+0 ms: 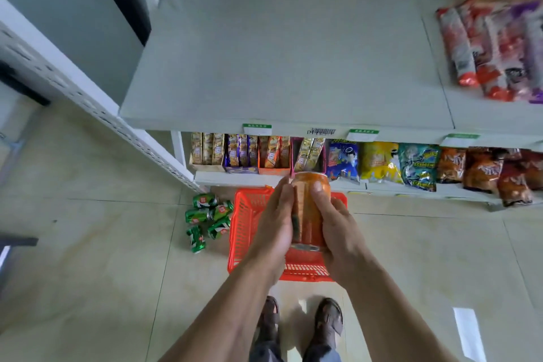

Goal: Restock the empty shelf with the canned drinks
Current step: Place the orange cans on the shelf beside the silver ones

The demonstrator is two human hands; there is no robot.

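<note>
Pale floor tiles [88, 258] and white store shelving fill the head view, where a person stands over a red basket [245, 220] with an orange can [308, 214] raised in both hands. The can sits just below the front lip of the empty shelf [279, 67], in front of the lower rack and directly above the basket, its long axis tilted away from the camera.

Judged from its look, the can is rigid metal with smooth, possibly slick walls, and heavy for its size if full; the thin sides would dent under a hard squeeze or a drop. The curved body, gripped around its middle, appears the sound place to hold it, leaving the flat base free to set down on the board.

The left hand [274, 223] lies half-curled along the can's left side, palm pressed against it. The right hand [335, 229] wraps the right side, thumb pressed on the upper body near the far rim. Both are closed on the can, neither fully clenched.

Five green cans [207, 219] lie scattered on the tiles just left of the basket, not yet shelved. Snack packs [496, 50] crowd the neighbouring board at right, well apart from the bare space. Boxed snacks [258, 153] and chip bags [417, 166] line the rack below.
</note>
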